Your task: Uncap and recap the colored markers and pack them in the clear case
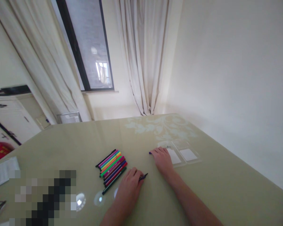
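Head view looks down on a pale green glossy worktop (202,188) with two bare forearms reaching in from the bottom edge. The left hand (129,188) rests knuckles-up near the middle, its fingers curled and pressed together around a dark pen (143,177) whose tip pokes out to the right of the fist. Just left of that hand lies a row of coloured felt pens (112,166), side by side and touching, slanted on the surface; the nearest, dark green one almost meets the knuckles. The right hand (163,160) lies flat farther up the worktop, fingers loosely together, and a small dark purple piece (150,153), perhaps a cap, shows at its fingertips; whether it is pinched or merely touched I cannot tell. Beside that hand sits a clear plastic case (187,155) with white cards inside, touching or nearly touching the hand's outer edge.

As for risk, the surface looks slick, so the loose pens could roll apart if the left hand nudges the row while moving. The small purple piece, if it is only lightly touched, could skid away. An uncapped tip dragged across the worktop might leave a mark.

At the left edge are folded white paper (2,171) and a blurred-out patch.
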Available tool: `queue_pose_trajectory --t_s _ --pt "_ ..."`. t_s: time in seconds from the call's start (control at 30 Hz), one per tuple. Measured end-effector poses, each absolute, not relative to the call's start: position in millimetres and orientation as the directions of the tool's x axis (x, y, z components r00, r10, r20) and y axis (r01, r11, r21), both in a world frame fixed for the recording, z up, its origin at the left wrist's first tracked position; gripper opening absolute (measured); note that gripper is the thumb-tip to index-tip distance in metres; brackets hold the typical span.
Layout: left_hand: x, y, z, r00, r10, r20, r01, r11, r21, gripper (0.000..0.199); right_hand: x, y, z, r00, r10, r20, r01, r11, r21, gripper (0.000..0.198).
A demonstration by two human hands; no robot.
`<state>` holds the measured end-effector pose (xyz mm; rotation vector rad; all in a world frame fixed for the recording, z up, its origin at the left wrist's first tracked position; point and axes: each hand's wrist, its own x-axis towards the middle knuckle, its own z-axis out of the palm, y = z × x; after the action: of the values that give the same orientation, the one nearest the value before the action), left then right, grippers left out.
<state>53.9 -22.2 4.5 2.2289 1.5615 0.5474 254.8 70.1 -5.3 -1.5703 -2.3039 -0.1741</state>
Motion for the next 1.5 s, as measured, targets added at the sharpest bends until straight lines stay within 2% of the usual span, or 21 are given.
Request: queue_pose_trajectory --t_s 0.1,0.2,0.27,0.4,0.5,0.63,0.73,0.83,0.97,1.13,1.5 --pt "41.4 -17.4 12.2 0.238 0.959 0.151 0.827 -0.282 0.486 0.020 256.1 69.4 -5.8 -0.296 0.883 0.364 0.930 0.354 -0.103 0.029" --pt "20.9 -10.5 17.7 0.054 0.978 0.201 0.933 -0.121 0.339 0.020 258.9 65.4 -3.6 -0.268 0.873 0.407 0.920 0.357 -0.159 0.032" --pt "8.7 -7.8 18.4 -0.007 0.978 0.206 0.970 -0.043 0.240 0.016 258.9 61.4 -1.3 -0.261 0.866 0.427 0.900 0.378 -0.216 0.029" --pt "4.2 -7.4 14.5 0.022 0.991 0.134 0.979 -0.048 0.196 0.011 251.5 50.1 3.6 -0.274 0.850 0.451 0.816 0.453 -0.358 0.023" --pt "15.7 -7.8 9.8 0.094 0.985 0.148 0.971 -0.123 0.203 0.009 241.7 38.2 8.7 -0.378 0.814 0.441 0.716 0.559 -0.417 0.023" --pt "29.8 -9.1 0.6 0.236 0.941 0.242 0.909 -0.302 0.288 0.011 233.0 24.6 17.5 -0.581 0.731 0.359 0.530 0.674 -0.515 0.028" --pt "31.7 -11.4 -3.0 0.224 0.919 0.324 0.850 -0.347 0.396 0.010 234.6 23.3 22.4 -0.557 0.746 0.364 0.392 0.623 -0.677 0.029" --pt "30.0 -12.2 1.1 0.226 0.934 0.278 0.761 -0.347 0.548 0.012 240.0 27.8 25.5 -0.510 0.777 0.371 0.305 0.566 -0.766 0.030" --pt "31.7 -10.7 9.6 0.274 0.948 0.164 0.649 -0.308 0.695 0.014 244.5 32.5 28.9 -0.456 0.820 0.345 0.335 0.517 -0.787 0.029" --pt "36.5 -11.0 13.6 0.234 0.966 0.107 0.661 -0.239 0.712 0.014 245.8 33.9 30.4 -0.450 0.825 0.341 0.332 0.510 -0.794 0.026" --pt "36.2 -12.9 17.3 0.226 0.971 0.077 0.651 -0.209 0.729 0.015 248.6 37.4 28.8 -0.447 0.831 0.331 0.324 0.496 -0.806 0.022"
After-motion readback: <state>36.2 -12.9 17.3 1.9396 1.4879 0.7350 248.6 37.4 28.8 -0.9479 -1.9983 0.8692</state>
